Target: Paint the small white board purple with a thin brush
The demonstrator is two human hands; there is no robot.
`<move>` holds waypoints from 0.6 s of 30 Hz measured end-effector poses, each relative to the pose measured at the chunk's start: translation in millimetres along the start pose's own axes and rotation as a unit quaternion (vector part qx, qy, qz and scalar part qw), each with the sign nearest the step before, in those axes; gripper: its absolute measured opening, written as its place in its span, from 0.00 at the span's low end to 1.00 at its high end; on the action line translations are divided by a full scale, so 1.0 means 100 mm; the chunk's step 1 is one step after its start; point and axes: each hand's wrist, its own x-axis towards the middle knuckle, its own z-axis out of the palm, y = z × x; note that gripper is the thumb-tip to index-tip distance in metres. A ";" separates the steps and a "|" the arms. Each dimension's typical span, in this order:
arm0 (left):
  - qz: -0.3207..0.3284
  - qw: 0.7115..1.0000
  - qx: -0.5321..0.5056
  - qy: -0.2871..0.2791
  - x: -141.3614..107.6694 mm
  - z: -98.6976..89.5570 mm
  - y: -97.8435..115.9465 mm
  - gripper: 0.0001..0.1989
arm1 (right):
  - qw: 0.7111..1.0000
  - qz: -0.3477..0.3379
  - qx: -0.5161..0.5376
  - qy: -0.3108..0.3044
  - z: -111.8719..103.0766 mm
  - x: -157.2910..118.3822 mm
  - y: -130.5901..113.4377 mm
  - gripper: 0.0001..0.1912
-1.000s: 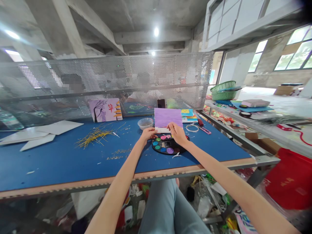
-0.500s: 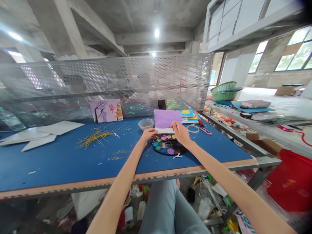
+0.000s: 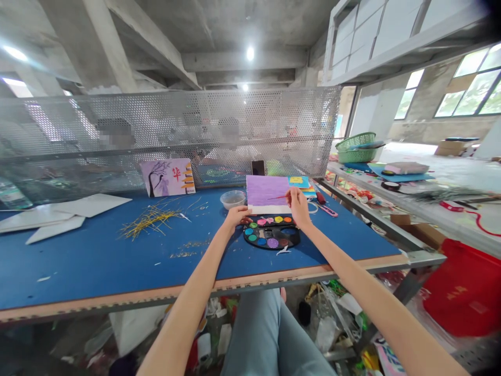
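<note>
A board painted purple [image 3: 263, 189], with a bare white strip along its lower edge, leans up at the middle of the blue table. My left hand [image 3: 236, 216] grips its lower left corner, fingers closed on the edge. In the fingers of my right hand [image 3: 298, 208] is a thin paintbrush [image 3: 278, 197], its tip pointing left across the purple surface. I cannot tell whether the bristles touch the board. Just below lies a black paint palette [image 3: 255, 244] with several coloured wells. Left of the board stands a clear plastic bowl [image 3: 232, 199].
A finished-looking picture [image 3: 168, 177] leans on the perforated metal screen [image 3: 219, 115]. Yellow stalks [image 3: 151, 220] and white boards [image 3: 70, 209] lie to the left. A phone [image 3: 258, 167] stands behind the board; a pink cutter [image 3: 329, 211] lies right. Blurred people show through the screen.
My right hand has moved right and slightly up from the white lower strip, and the brush now shows across the purple area. My left hand stays at the corner. The view has shifted slightly.
</note>
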 end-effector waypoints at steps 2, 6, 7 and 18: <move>-0.001 1.000 0.000 -0.002 0.00 0.00 0.00 0.13 | 0.999 0.022 0.026 -0.020 -0.01 0.03 0.01 0.32; -0.002 1.000 0.000 -0.005 0.02 -0.01 -0.01 0.13 | 0.991 0.059 0.047 -0.107 0.02 0.03 0.02 0.35; -0.002 1.000 -0.001 -0.005 0.03 -0.01 -0.02 0.13 | 0.988 0.065 0.048 -0.133 0.04 0.01 0.01 0.35; 0.000 1.000 -0.007 -0.005 0.05 0.00 -0.04 0.13 | 0.965 0.083 0.015 -0.250 0.07 -0.14 -0.08 0.37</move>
